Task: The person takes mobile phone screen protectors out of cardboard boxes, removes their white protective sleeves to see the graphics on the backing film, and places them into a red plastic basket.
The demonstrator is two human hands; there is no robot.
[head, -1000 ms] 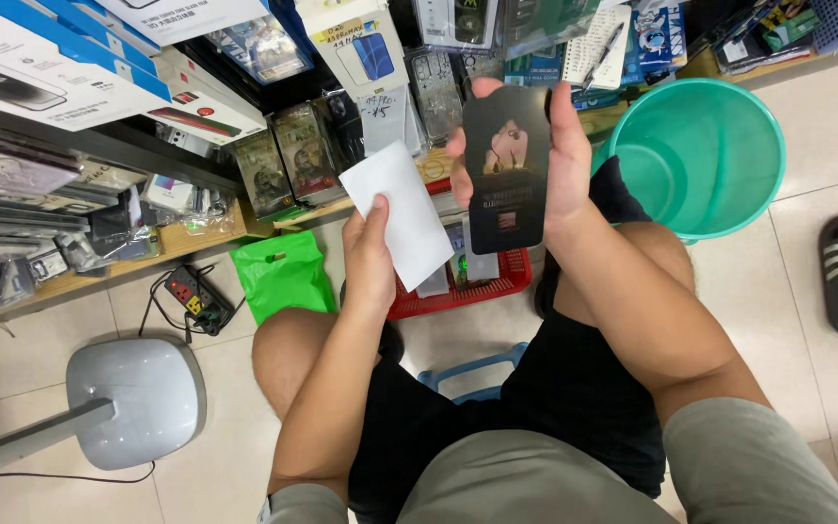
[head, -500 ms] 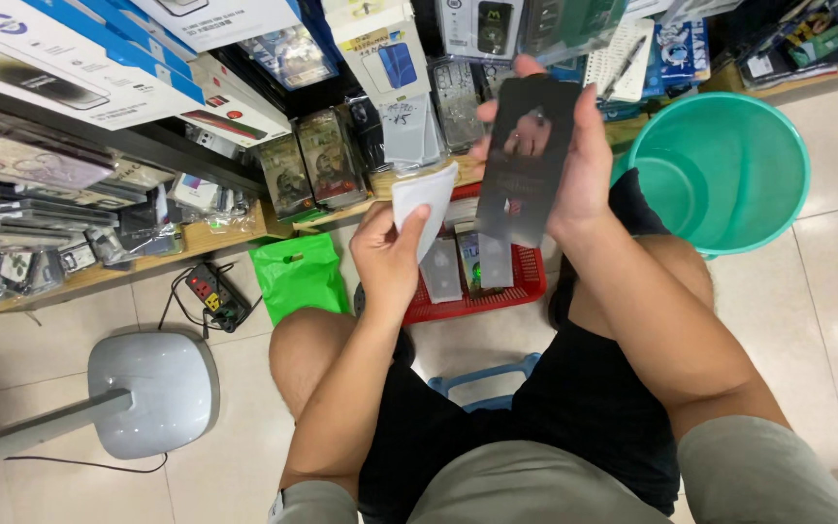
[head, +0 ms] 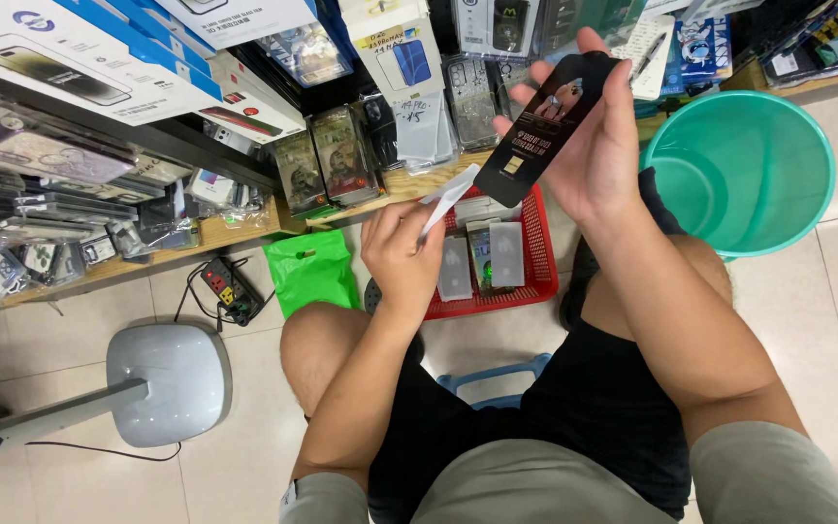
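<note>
Right hand (head: 603, 160) gripping flat black sleeve (head: 547, 126), left hand (head: 402, 254) pinching thin white card (head: 446, 197)

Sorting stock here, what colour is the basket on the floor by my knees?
Red, a mesh-sided basket, clearest in the head view.

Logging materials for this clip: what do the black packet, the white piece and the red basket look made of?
Black packet in the right hand: probably glossy printed card or plastic film, flat with a sheen. White piece in the left hand: thin paper or card, seen edge-on and slightly bent. Red basket: moulded plastic, perforated mesh walls.
</note>
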